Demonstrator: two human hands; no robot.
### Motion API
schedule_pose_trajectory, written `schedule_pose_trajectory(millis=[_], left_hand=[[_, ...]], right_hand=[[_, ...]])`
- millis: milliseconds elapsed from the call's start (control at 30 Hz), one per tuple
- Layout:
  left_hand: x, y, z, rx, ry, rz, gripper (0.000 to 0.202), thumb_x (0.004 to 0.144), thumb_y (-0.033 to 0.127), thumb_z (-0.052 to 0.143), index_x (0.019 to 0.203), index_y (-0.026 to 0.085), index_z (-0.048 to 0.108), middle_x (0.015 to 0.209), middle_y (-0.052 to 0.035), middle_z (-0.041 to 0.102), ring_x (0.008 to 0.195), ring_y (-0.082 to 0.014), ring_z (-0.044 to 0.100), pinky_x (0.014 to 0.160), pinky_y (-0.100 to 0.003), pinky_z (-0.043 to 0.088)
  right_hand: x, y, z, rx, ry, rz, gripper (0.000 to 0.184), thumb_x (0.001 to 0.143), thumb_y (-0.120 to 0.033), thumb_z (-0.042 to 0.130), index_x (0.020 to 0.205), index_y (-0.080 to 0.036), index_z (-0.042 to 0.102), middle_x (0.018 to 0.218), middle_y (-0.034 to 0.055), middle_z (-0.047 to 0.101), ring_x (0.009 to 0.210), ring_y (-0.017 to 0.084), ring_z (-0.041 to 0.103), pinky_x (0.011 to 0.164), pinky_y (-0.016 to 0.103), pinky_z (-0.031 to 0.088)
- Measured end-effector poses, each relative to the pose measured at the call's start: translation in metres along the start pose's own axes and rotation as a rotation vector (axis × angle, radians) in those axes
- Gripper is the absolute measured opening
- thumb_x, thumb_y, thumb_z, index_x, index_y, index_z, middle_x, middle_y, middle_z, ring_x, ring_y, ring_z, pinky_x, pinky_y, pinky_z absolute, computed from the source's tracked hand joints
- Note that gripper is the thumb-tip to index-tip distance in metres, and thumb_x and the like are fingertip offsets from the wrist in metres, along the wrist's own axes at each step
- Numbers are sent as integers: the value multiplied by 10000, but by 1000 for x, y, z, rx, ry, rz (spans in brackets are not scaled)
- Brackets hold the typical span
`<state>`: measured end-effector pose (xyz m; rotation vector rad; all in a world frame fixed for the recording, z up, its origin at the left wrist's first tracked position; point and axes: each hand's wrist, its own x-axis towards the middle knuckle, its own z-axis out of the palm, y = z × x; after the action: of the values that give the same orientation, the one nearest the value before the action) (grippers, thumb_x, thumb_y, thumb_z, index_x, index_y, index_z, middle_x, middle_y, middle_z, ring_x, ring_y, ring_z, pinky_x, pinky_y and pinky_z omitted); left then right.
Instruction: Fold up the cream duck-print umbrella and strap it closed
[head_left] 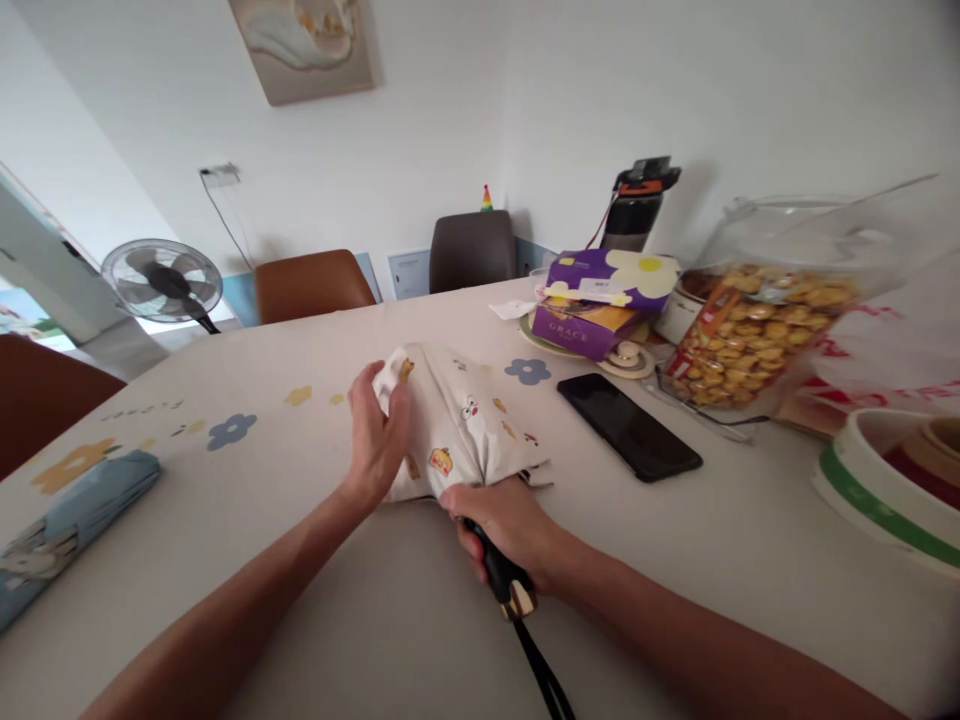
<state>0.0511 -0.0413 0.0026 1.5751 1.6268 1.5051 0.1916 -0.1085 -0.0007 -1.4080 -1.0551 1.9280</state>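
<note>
Umbrella (480, 450) in the head view: it lies in the middle of the table (375, 620), its canopy (439, 400) bunched loosely rather than spread, the handle (496, 562) pointing back toward the person. The right hand (514, 520) is wrapped round the handle, close up to the cloth. The left hand (375, 430) rests on the canopy's left side, thumb set apart from the fingers; whether it pinches the cloth I cannot tell.

It should be light overall, with most of the stiffness in the handle and whatever frame the cloth hides. The canopy looks thin and soft, so it would crease and slide in folds under a palm; a broad, flat touch should govern it better than a fingertip pinch. The handle looks smooth and hard, perhaps a little slick, yet thick enough for a full fist, which makes it the sound place to hold. The strap (541, 668) hangs limp from the gold end (519, 601) and would give no steering. Thin dark ends poke out at the canopy's right edge, just beside the right hand; if they are rib tips, they may bend or snag, so pressing there seems unwise. The phone (628, 425) lies near that side, apart from the cloth.
</note>
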Motion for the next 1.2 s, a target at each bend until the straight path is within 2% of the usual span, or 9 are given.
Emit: schedule_pose_trajectory(millis=[100, 167, 300, 433, 600, 800, 900, 1067, 1200], left_hand=[[-21, 18, 5, -78, -143, -136, 419, 816, 481, 494, 1113, 186, 488, 1130, -115, 544, 1025, -239, 528, 854, -368, 443], [-29, 30, 9, -121, -234, -182, 393, 789, 503, 522, 1002, 174, 545, 1012, -100, 587, 925, -229, 557, 772, -344, 459], [-30, 41, 13, -296, -291, -315, 353, 766, 472, 566, 906, 149, 598, 893, -96, 633, 846, -232, 589, 683, -322, 478], [-22, 37, 15, -646, -326, -443, 359, 746, 415, 615, 974, 138, 613, 931, -111, 671, 866, -246, 630, 723, -334, 520], [-10, 28, 12, -865, -405, -645, 460, 723, 446, 623, 1063, 137, 593, 967, -121, 680, 914, -278, 636, 837, -405, 516], [-7, 22, 11, -896, -354, -685, 488, 701, 385, 634, 1120, 145, 568, 957, -107, 685, 899, -281, 643, 860, -430, 512], [-8, 20, 11, -885, -364, -683, 494, 713, 415, 609, 1121, 141, 564, 940, -113, 687, 883, -289, 647, 844, -444, 517], [-4, 13, 12, -900, -412, -714, 491, 708, 442, 610, 1097, 144, 576, 942, -117, 687, 890, -286, 643, 846, -436, 514], [11, -7, 13, -886, -322, -736, 435, 692, 426, 623, 1015, 135, 612, 926, -120, 685, 868, -267, 643, 824, -394, 522]], right_hand=[[2, -3, -3, -32, 77, -40, 182, 709, -175, 479, 537, -185, 419, 329, -48, 413, 254, 82, 381, 259, 189, 340], [1, -4, -3, -58, 93, -52, 162, 694, -173, 488, 543, -186, 432, 322, -44, 419, 256, 89, 395, 258, 190, 342], [-2, -3, -2, -89, 49, -84, 167, 676, -165, 477, 518, -187, 430, 326, -34, 436, 256, 97, 405, 258, 197, 340], [-5, -1, -1, -107, -19, -75, 201, 677, -150, 473, 486, -187, 420, 324, -34, 430, 258, 94, 407, 258, 192, 332], [-7, 0, 0, -132, -128, -91, 266, 699, -172, 480, 442, -172, 414, 333, -27, 438, 262, 77, 411, 269, 177, 341], [-4, 1, 4, -42, -130, -107, 86, 694, -236, 539, 678, -161, 500, 400, -43, 497, 308, 111, 480, 290, 202, 405], [-5, -1, 3, 57, -172, -123, 223, 682, -269, 585, 862, -159, 514, 465, -51, 534, 352, 118, 515, 312, 209, 433], [-4, 0, -1, 10, -216, 9, 109, 720, -259, 540, 695, -168, 485, 333, -67, 424, 264, 79, 380, 290, 177, 359], [0, 6, 0, 38, -217, 125, 130, 742, -245, 528, 662, -177, 452, 355, -57, 434, 279, 90, 405, 296, 182, 367]])
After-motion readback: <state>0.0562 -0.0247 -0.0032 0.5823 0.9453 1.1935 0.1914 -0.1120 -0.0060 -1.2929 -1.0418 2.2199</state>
